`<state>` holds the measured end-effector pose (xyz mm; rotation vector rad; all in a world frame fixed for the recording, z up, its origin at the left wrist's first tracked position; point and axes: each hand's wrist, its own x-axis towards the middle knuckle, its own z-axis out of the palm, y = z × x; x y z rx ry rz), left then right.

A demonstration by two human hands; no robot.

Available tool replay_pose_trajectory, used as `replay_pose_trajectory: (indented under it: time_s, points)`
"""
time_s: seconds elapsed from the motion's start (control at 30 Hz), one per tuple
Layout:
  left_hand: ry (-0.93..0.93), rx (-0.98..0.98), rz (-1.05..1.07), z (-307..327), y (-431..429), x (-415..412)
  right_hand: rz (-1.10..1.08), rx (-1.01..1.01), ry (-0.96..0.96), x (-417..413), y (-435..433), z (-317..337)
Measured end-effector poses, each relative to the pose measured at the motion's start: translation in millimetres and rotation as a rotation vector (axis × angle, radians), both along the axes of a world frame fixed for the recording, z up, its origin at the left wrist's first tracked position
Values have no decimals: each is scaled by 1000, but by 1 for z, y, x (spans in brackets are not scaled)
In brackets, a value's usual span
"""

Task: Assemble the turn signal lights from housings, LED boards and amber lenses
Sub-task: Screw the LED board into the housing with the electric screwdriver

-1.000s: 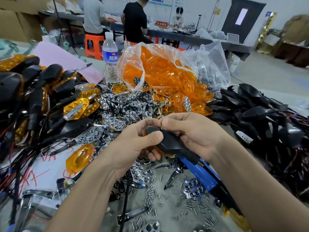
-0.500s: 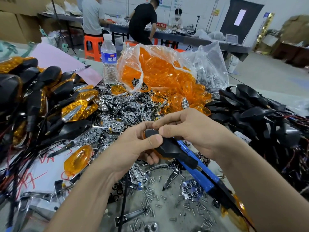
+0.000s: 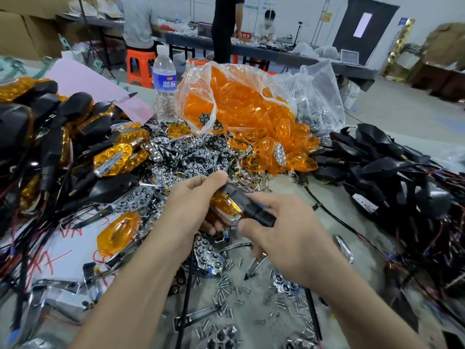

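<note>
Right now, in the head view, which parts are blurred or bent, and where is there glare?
Head view: the right hand is smeared by motion, the left hand and the turn signal it grips are sharper. Head view: white glare on the clear bag of amber lenses. Head view: the dark door leans, a wide-angle effect.
</note>
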<state>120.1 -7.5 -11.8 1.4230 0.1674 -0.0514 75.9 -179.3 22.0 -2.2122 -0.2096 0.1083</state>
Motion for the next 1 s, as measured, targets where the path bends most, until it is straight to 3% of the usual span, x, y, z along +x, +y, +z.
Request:
replay_pose_trajectory:
  time_s: [0.23,0.47,0.67,0.8,1.0]
  points:
    - [-42,39,9,0,-11,-5,-1,-290,-159,-9,8,8]
    - [-142,34,-85,-1,-10,-10,-51,-101,-156,-8,9,6]
    - [-171,-248,-276,7,-3,-11,-22,7,-277,-7,2,3]
    - [-201,-381,-231,7,-3,-10,-9,6,-350,-8,2,1]
    - [-258,-401,-213,7,-10,-11,-71,-107,-431,-13,-3,3]
